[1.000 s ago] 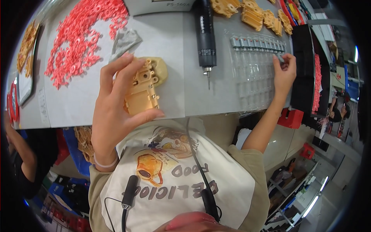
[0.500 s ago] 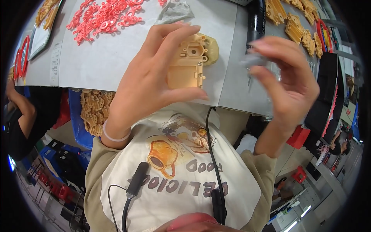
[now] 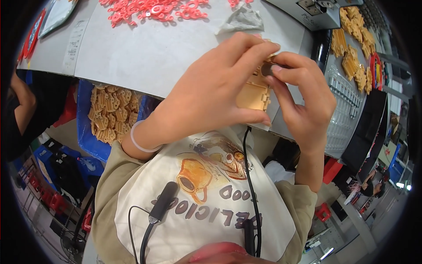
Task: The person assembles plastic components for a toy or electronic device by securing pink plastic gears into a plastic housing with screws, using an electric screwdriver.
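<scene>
A pale yellow plastic housing lies on the grey table in front of me. Its flat, open-framed section and hinge-like edge show; the rest is under my fingers. My left hand arches over it, thumb at the near edge and fingers at the far edge, gripping it. From the other side, my right hand meets the housing. Between its thumb and forefinger is a small dark grey piece, held against the upper part of the housing. Its exact kind is too covered to make out.
Coral-red plastic parts are heaped at the far left, beside a crumpled grey cloth. A grey machine stands far right, near more yellow housings and a clear tray. A blue bin holds several housings below the table edge.
My right hand has come left and down from beside the black cylinder to the housing, bringing the small grey piece. My left hand stays on the housing. The whole view has shifted.
</scene>
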Motion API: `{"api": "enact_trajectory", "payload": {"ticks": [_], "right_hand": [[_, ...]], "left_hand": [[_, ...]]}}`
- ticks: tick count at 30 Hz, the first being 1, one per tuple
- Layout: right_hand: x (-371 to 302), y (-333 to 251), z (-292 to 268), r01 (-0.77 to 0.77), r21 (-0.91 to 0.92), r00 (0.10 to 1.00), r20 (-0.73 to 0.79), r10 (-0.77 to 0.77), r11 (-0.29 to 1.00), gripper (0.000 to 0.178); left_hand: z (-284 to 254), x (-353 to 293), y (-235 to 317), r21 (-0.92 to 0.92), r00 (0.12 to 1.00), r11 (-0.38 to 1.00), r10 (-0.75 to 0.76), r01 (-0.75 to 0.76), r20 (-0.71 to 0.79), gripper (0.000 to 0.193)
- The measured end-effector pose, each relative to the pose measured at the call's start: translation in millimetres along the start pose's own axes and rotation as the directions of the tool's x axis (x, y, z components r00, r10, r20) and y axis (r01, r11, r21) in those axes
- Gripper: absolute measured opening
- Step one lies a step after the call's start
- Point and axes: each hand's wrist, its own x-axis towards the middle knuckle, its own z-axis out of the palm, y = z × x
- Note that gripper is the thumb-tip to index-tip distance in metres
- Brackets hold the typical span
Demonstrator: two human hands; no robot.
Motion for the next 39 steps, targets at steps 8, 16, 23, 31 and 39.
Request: {"api": "enact_trajectory", "payload": {"ticks": [8, 16, 23, 31, 39], "right_hand": [[7, -9, -7, -0.052, -0.049, 0.996, 0.068, 0.056, 0.997, 0.021], [9, -22, -4, -0.274, 0.006, 0.960, 0.070, 0.272, 0.962, 0.020], [7, -21, -1, -0.227, -0.098, 0.964, 0.117, 0.238, 0.969, 0.016], [-5, -25, -19, -0.220, -0.162, 0.972, 0.049, 0.231, 0.962, 0.021], [-17, -25, -21, -0.209, -0.133, 0.978, -0.002, 0.210, 0.969, 0.021]], "left_hand": [[4, -3, -4, -0.025, 0.991, 0.994, 0.100, -0.103, -0.093, 0.080], [8, 0, -6, 0.033, 0.983, 0.992, 0.127, -0.123, -0.131, 0.067], [-1, -7, -12, -0.042, 0.978, 0.983, 0.173, -0.179, -0.115, 0.064], [-119, -6, -62, -0.019, 0.796, 0.915, 0.340, -0.403, -0.501, 0.040], [-134, -12, -55, 0.400, 0.877, 0.807, -0.277, 0.434, -0.392, 0.022]]}}
